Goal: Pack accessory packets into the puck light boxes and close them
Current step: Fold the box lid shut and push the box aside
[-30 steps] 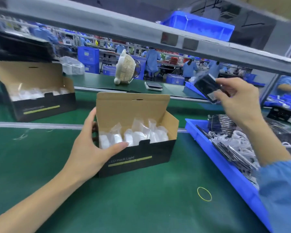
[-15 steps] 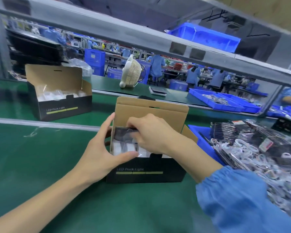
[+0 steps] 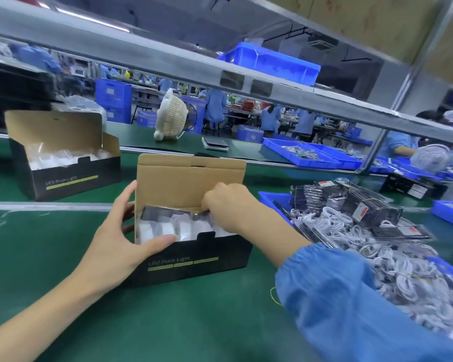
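A black puck light box [image 3: 194, 259] stands open on the green mat, its brown lid flap upright. White bagged puck lights [image 3: 168, 227] fill it. A dark accessory packet [image 3: 165, 212] lies along the back of the box, behind the lights. My left hand [image 3: 115, 244] grips the box's left end, thumb over the front rim. My right hand [image 3: 228, 205] is curled inside the box at its right end, fingers on the packet's right edge. A second open puck light box [image 3: 63, 176] stands at the far left.
A blue bin [image 3: 270, 198] to the right holds several dark accessory packets [image 3: 351, 205] and coiled white cables [image 3: 392, 270]. A yellow rubber band [image 3: 273, 296] lies on the mat by my sleeve. A steel shelf rail crosses overhead. A white fan [image 3: 171, 113] stands behind the belt.
My right hand brought the dark packet from above the bin down into the box and slid from its left side to its right end. My left hand kept its hold on the box.
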Action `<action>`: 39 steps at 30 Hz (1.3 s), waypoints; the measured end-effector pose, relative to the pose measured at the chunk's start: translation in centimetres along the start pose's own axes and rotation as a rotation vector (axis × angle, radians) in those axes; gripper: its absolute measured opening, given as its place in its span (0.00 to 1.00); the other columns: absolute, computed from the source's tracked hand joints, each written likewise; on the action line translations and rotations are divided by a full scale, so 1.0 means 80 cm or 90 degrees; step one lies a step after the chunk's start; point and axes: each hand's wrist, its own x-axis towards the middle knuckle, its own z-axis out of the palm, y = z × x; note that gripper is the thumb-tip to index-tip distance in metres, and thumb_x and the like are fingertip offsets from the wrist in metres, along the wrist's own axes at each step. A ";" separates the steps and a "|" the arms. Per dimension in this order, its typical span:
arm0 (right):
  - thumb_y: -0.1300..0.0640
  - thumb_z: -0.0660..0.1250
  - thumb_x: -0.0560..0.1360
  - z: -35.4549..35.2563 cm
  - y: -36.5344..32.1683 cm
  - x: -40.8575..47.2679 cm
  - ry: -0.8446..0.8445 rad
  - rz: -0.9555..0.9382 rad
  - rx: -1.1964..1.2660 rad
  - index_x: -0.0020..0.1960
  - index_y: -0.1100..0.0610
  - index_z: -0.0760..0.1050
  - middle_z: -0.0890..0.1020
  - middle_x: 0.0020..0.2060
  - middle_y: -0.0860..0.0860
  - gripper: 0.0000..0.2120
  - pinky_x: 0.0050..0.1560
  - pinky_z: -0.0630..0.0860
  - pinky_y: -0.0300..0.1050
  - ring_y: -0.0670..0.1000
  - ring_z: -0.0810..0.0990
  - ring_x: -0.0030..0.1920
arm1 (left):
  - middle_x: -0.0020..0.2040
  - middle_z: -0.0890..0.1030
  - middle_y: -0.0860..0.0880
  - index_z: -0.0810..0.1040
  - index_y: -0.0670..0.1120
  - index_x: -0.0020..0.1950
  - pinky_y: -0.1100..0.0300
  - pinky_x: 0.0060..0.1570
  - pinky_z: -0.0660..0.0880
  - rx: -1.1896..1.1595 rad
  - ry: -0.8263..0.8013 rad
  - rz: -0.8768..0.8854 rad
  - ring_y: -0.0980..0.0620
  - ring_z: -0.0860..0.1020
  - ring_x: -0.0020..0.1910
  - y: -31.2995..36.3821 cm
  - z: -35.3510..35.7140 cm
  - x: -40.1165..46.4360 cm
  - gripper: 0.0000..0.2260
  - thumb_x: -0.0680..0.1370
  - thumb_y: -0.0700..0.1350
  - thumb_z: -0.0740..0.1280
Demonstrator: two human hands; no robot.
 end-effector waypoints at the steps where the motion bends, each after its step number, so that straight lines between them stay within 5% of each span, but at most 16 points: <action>1: 0.64 0.64 0.75 -0.001 -0.002 0.002 0.033 -0.019 -0.023 0.50 0.57 0.75 0.77 0.45 0.54 0.07 0.39 0.64 0.47 0.58 0.73 0.41 | 0.58 0.75 0.77 0.58 0.80 0.69 0.67 0.53 0.70 0.000 0.002 0.001 0.77 0.74 0.56 0.000 0.000 0.000 0.48 0.55 0.66 0.80; 3: 0.65 0.64 0.74 0.002 -0.006 0.006 0.072 -0.032 -0.028 0.48 0.56 0.75 0.77 0.45 0.53 0.06 0.38 0.62 0.48 0.55 0.68 0.42 | 0.57 0.75 0.78 0.58 0.81 0.69 0.67 0.53 0.70 -0.004 0.001 0.005 0.76 0.74 0.57 0.001 0.001 -0.001 0.47 0.58 0.64 0.83; 8: 0.67 0.64 0.74 0.011 -0.008 0.014 -0.040 0.016 0.143 0.56 0.54 0.81 0.80 0.51 0.56 0.16 0.46 0.75 0.47 0.60 0.79 0.50 | 0.55 0.75 0.78 0.59 0.82 0.66 0.70 0.54 0.69 0.013 0.004 0.012 0.76 0.73 0.59 0.001 0.001 0.001 0.44 0.60 0.58 0.80; 13: 0.59 0.66 0.77 -0.022 0.028 0.016 -0.065 0.076 0.491 0.50 0.54 0.84 0.85 0.41 0.47 0.08 0.40 0.80 0.37 0.48 0.82 0.40 | 0.56 0.74 0.79 0.60 0.71 0.75 0.68 0.57 0.67 0.012 0.010 0.023 0.78 0.72 0.58 -0.001 0.002 0.002 0.48 0.59 0.59 0.79; 17: 0.53 0.67 0.75 -0.001 0.017 0.010 -0.071 0.122 0.343 0.45 0.54 0.85 0.85 0.42 0.53 0.08 0.48 0.81 0.50 0.56 0.82 0.45 | 0.54 0.74 0.80 0.60 0.69 0.76 0.67 0.56 0.68 0.019 0.010 0.030 0.79 0.72 0.56 -0.004 0.001 0.002 0.48 0.59 0.59 0.79; 21: 0.56 0.66 0.76 0.012 0.015 0.002 -0.102 0.149 0.252 0.36 0.58 0.77 0.77 0.34 0.54 0.11 0.40 0.76 0.46 0.60 0.77 0.42 | 0.56 0.75 0.80 0.62 0.77 0.69 0.66 0.55 0.67 0.030 0.015 0.048 0.80 0.72 0.56 -0.003 0.003 0.002 0.44 0.60 0.58 0.79; 25: 0.57 0.65 0.77 -0.009 0.007 -0.004 -0.149 0.085 0.207 0.54 0.58 0.80 0.80 0.50 0.56 0.09 0.47 0.76 0.47 0.58 0.77 0.48 | 0.59 0.74 0.79 0.63 0.72 0.72 0.64 0.57 0.68 0.033 0.015 0.066 0.79 0.72 0.58 -0.008 0.003 0.003 0.45 0.60 0.57 0.80; 27: 0.56 0.65 0.76 -0.021 0.026 -0.032 -0.062 0.115 0.298 0.54 0.55 0.82 0.82 0.52 0.54 0.10 0.54 0.77 0.50 0.56 0.79 0.53 | 0.60 0.74 0.77 0.63 0.70 0.74 0.62 0.60 0.69 0.032 0.011 0.064 0.76 0.73 0.60 -0.011 0.002 0.006 0.46 0.60 0.58 0.80; 30: 0.54 0.67 0.74 -0.023 0.085 -0.113 0.111 0.227 0.238 0.50 0.48 0.80 0.83 0.44 0.47 0.06 0.52 0.77 0.50 0.54 0.78 0.52 | 0.63 0.75 0.74 0.61 0.68 0.76 0.58 0.63 0.69 0.039 0.005 0.052 0.73 0.73 0.62 -0.011 0.000 0.005 0.50 0.58 0.64 0.81; 32: 0.48 0.73 0.71 -0.011 0.141 -0.179 0.009 0.332 0.133 0.54 0.44 0.78 0.80 0.42 0.43 0.13 0.50 0.76 0.49 0.54 0.78 0.51 | 0.63 0.76 0.71 0.60 0.69 0.76 0.57 0.64 0.70 0.032 0.000 0.044 0.71 0.73 0.62 -0.010 0.002 0.006 0.51 0.58 0.67 0.81; 34: 0.43 0.75 0.68 0.009 0.180 -0.227 -0.270 0.427 0.039 0.64 0.41 0.73 0.80 0.53 0.47 0.26 0.55 0.76 0.49 0.54 0.78 0.56 | 0.66 0.77 0.64 0.59 0.68 0.77 0.50 0.68 0.72 0.025 -0.005 0.040 0.63 0.74 0.66 -0.008 0.005 0.006 0.51 0.58 0.67 0.78; 36: 0.44 0.72 0.70 0.039 0.196 -0.256 -0.407 0.427 -0.018 0.67 0.42 0.72 0.78 0.60 0.51 0.26 0.60 0.74 0.47 0.54 0.76 0.62 | 0.67 0.77 0.61 0.58 0.68 0.77 0.45 0.70 0.71 0.023 -0.007 0.037 0.58 0.74 0.68 -0.006 0.008 0.005 0.51 0.58 0.67 0.78; 39: 0.51 0.71 0.72 0.053 0.215 -0.277 -0.202 0.422 -0.011 0.57 0.47 0.80 0.80 0.41 0.48 0.14 0.48 0.75 0.46 0.55 0.78 0.47 | 0.68 0.76 0.64 0.58 0.69 0.77 0.47 0.71 0.70 0.015 -0.003 0.035 0.60 0.73 0.69 -0.006 0.012 0.001 0.51 0.58 0.67 0.78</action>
